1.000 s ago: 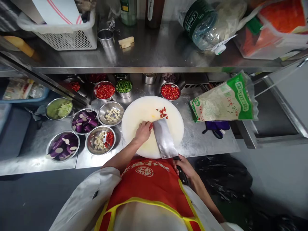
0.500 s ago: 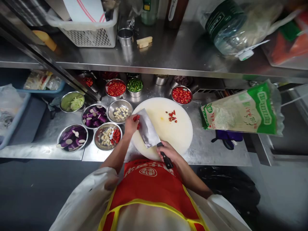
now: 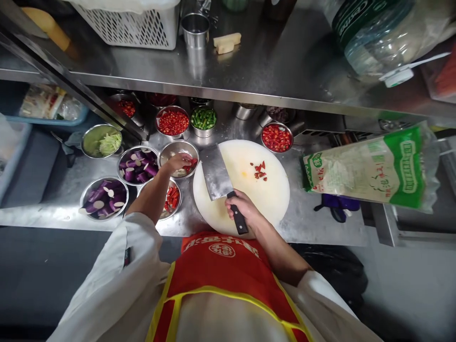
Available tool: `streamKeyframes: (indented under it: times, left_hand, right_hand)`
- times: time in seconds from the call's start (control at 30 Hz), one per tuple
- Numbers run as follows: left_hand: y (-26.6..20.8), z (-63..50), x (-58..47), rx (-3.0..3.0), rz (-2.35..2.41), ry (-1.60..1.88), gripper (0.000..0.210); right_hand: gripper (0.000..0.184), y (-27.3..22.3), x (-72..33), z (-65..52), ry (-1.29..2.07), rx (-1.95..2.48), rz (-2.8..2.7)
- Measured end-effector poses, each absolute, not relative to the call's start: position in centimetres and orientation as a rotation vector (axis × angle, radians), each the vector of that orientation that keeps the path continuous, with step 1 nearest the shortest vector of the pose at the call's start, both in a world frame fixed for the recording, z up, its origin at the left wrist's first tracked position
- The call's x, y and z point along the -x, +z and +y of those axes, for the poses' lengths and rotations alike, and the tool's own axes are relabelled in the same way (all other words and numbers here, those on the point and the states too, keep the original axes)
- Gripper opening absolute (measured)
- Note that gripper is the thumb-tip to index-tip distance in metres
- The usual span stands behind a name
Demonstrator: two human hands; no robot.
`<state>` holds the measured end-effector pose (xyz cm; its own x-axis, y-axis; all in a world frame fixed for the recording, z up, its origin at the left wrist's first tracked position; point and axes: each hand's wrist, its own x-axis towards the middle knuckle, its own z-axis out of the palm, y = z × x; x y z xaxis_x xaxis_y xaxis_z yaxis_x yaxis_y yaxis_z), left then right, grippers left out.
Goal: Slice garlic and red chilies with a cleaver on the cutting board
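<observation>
My left hand (image 3: 177,163) is over a steel bowl (image 3: 164,147) of garlic cloves. Its fingers are stretched out, with red chili pieces (image 3: 189,166) under and beside the fingertips. My right hand (image 3: 242,207) is closed around the black handle of a cleaver (image 3: 217,175). The cleaver's broad blade lies over the left edge of a round white cutting board (image 3: 263,204). A few chopped red chilies (image 3: 260,171) rest on the board's right side. Partly hidden by my left forearm is a second bowl (image 3: 181,199), with cut red chilies showing in it.
Bowls of purple eggplant pieces (image 3: 103,199) and pale green shreds (image 3: 109,143) stand at left. Behind are chopped red chilies (image 3: 173,122), green chilies (image 3: 203,118) and more red chilies (image 3: 277,137). A steel shelf (image 3: 249,71) overhangs them. A green-and-white bag (image 3: 370,166) lies right.
My left hand has moved left from beside the blade to the garlic bowl, carrying red chili pieces. The cleaver has turned more upright and shifted slightly up the board. The view has tilted down.
</observation>
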<state>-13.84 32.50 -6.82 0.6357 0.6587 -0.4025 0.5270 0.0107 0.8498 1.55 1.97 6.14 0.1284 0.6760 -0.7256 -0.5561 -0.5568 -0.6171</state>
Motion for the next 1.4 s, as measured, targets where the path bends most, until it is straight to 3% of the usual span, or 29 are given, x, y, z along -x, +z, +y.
streamKeyframes:
  times: [0.33,0.7,0.93,1.1,1.27,1.4]
  left_hand:
    - [-6.4,31.8,13.6,-1.940,1.015,-0.068,0.023]
    - [-4.1,28.1,10.8,-2.358,1.381,-0.325,0.033]
    - [-1.4,26.2,6.0,-2.565,1.197,0.182,0.034]
    - [-3.1,18.3,-2.8,-2.479,0.752,0.146,0.040]
    - [-4.6,10.8,-9.9,-2.487,0.740,0.111,0.051]
    - [-5.3,7.3,-11.1,-2.468,0.671,0.220,0.042]
  right_hand:
    - [0.025,6.5,-4.0,-7.8,1.386,1.464,-0.032]
    - [0.029,4.9,-5.2,-17.9,1.082,1.444,0.125]
    - [0.041,1.2,-7.0,-22.2,1.145,1.480,0.177]
    - [0.051,-0.7,-8.6,-22.5,1.077,1.633,-0.002]
    - [0.052,-1.3,-10.2,-22.4,1.096,1.783,-0.186]
    - [0.047,-1.1,-11.6,-22.1,1.097,1.798,-0.286]
